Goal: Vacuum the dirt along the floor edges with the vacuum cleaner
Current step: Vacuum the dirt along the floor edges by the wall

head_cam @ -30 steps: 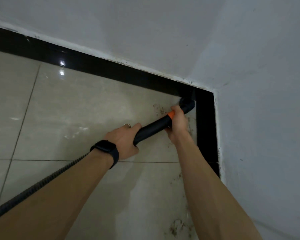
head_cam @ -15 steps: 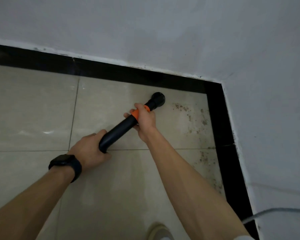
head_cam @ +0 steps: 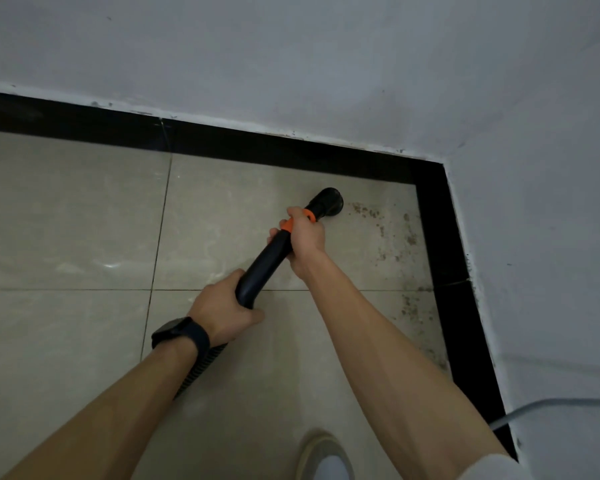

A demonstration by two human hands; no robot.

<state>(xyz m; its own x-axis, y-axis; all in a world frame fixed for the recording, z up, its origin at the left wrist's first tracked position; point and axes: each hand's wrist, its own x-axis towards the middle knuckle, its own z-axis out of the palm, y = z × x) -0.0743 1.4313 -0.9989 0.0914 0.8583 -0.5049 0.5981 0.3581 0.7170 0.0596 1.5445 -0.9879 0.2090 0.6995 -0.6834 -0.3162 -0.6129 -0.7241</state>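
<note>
Left grip (head_cam: 222,310), right grip (head_cam: 305,244) on vacuum wand (head_cam: 266,263)

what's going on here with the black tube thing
A person is vacuuming a floor corner, both hands gripping the black wand: left hand at the rear, right hand by the orange ring. The nozzle is down at the tile, just left of dirt scattered along the black skirting, not yet picked up.

A single wide-angle view from the person's head looks forward and steeply down at the tiled floor (head_cam: 66,220), close enough that both forearms (head_cam: 378,341) fill the lower frame. The wall corner (head_cam: 444,161) lies beyond the fingers (head_cam: 296,213), up and to their right.
</note>
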